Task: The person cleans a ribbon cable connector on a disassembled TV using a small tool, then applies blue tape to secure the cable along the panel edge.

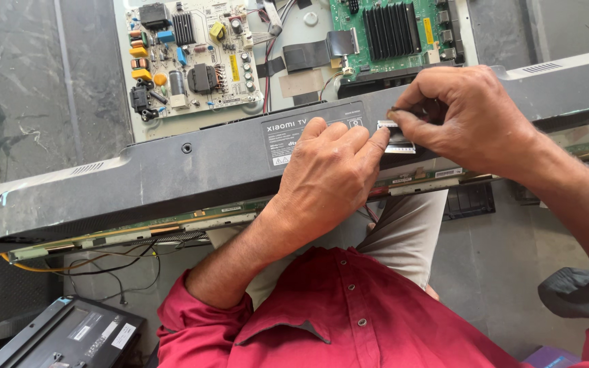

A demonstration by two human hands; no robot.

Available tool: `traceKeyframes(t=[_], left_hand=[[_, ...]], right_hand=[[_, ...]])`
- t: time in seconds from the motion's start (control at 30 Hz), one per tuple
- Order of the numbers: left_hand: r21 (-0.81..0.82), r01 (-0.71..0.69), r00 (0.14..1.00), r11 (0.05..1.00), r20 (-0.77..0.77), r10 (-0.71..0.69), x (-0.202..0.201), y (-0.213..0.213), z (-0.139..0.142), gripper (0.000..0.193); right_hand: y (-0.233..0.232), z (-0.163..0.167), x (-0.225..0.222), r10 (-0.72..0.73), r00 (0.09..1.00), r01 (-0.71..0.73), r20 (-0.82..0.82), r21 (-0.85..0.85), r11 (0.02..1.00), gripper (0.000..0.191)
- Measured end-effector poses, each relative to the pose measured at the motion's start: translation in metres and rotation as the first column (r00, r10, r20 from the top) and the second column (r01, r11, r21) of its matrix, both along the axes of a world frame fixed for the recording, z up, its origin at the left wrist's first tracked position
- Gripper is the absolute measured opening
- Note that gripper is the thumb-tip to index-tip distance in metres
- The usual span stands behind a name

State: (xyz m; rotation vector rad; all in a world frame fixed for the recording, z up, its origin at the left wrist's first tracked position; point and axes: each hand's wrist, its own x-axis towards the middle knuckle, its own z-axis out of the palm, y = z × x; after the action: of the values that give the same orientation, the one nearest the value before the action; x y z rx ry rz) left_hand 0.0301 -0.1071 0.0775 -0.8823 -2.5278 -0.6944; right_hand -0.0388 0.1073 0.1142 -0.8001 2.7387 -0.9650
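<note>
- While the dark plastic rear cover (172, 177) of a flat television is lifted at its near edge, the opened back panel (49, 82) is seen lying flat beyond it, grey and scuffed.
- Two circuit boards are mounted on that panel: a pale power board (192, 58) with yellow, blue and black parts, and a green main board (390, 31) with a black finned heat sink.
- A red shirt (349, 313) is worn by the person, whose forearms reach over the cover.
- The left hand (328, 177) is laid on the cover, fingers curled, its forefinger tip pressed against the ribbon's end; nothing is gripped by it.
- The right hand (458, 119) is closed in a pinch on the flat ribbon cable (397, 140), a short silvery strip held at the cover's upper edge.
- The step in hand is judged to be the handling of this ribbon's end; a steady, straight pull or push, without a crease, is probably called for next.
- A rectangular dark label (294, 140) with white print is stuck on the cover just left of the left hand; a small yellow sticker (234, 67) is seen on the power board.
</note>
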Motion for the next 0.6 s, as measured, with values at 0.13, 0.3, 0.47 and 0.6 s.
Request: traceKeyframes(t=[0.13,0.3,0.47,0.6], left_hand=[[0.005,0.007,1.0,1.0,0.016,-0.007,-0.002,-0.001,0.0,0.038],[0.008,0.015,0.999,1.0,0.038,-0.016,-0.005,-0.002,-0.001,0.045],[-0.005,0.015,0.999,1.0,0.043,-0.015,-0.008,-0.004,-0.002,0.048],[0.01,0.019,0.999,1.0,0.048,-0.019,-0.01,-0.004,-0.003,0.047]], right_hand=[[-0.001,-0.001,-0.002,0.006,0.999,-0.007,0.033,0.011,1.0,0.013],[-0.002,-0.004,-0.009,0.022,0.999,-0.022,-0.023,0.02,1.0,0.013],[-0.001,-0.006,-0.013,0.0,0.999,-0.001,0.04,0.025,1.0,0.013],[-0.001,-0.008,-0.018,0.032,0.999,-0.032,-0.004,0.041,0.999,0.014]])
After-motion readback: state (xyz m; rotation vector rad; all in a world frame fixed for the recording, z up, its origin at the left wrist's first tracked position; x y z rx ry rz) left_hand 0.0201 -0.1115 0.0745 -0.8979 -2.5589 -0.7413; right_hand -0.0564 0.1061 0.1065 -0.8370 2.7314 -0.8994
